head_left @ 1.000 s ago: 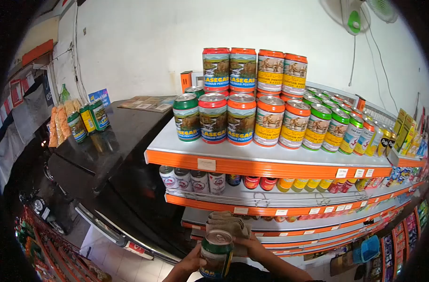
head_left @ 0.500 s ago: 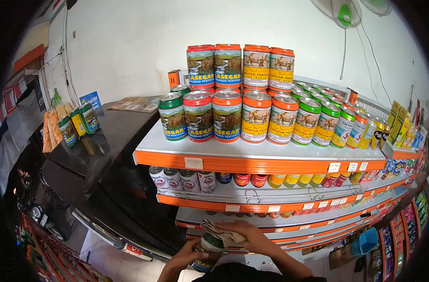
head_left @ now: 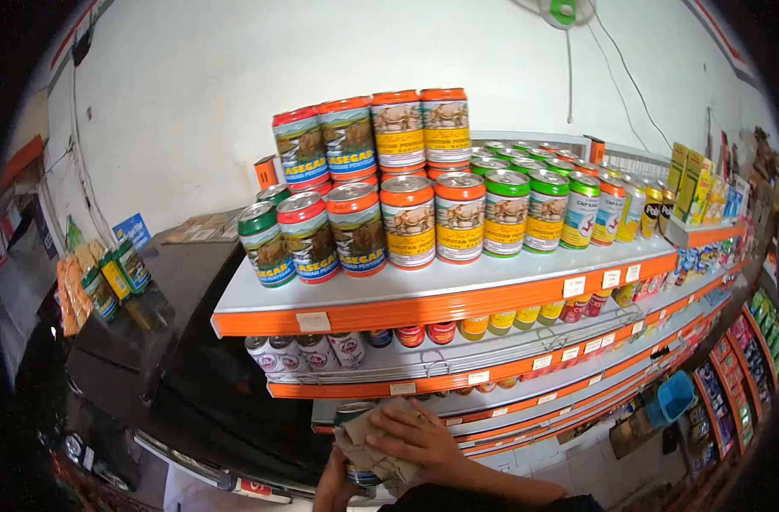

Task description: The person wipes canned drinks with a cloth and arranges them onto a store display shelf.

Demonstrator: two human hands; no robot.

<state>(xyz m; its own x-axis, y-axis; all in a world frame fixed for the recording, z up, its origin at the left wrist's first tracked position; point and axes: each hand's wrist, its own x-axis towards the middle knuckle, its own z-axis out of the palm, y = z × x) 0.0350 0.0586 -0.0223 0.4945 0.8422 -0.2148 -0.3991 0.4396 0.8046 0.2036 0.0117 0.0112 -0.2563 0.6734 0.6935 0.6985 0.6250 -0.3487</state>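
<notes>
Low in front of me, my left hand (head_left: 332, 485) holds a drink can (head_left: 353, 411) from the side, its fingers partly hidden by the cloth. A crumpled beige cloth (head_left: 364, 444) is wrapped over the can's near side. My right hand (head_left: 413, 439) presses the cloth against the can with its fingers curved over it. Just beyond, the top shelf carries a row of similar cans, among them a green-topped can (head_left: 268, 247) at the left end, a red-topped can (head_left: 306, 239) and an orange-topped can (head_left: 356, 230).
The shelf edge (head_left: 440, 300) has an orange strip with price tags. White cans (head_left: 308, 352) stand one tier down. At left, a dark counter (head_left: 180, 282) bears several cans (head_left: 116, 277) and snack bags (head_left: 69, 294). A blue basket (head_left: 669, 399) sits low at right.
The cloth has moved from the can's top down over its side, with my right hand on it. My view has turned to the right and tilted.
</notes>
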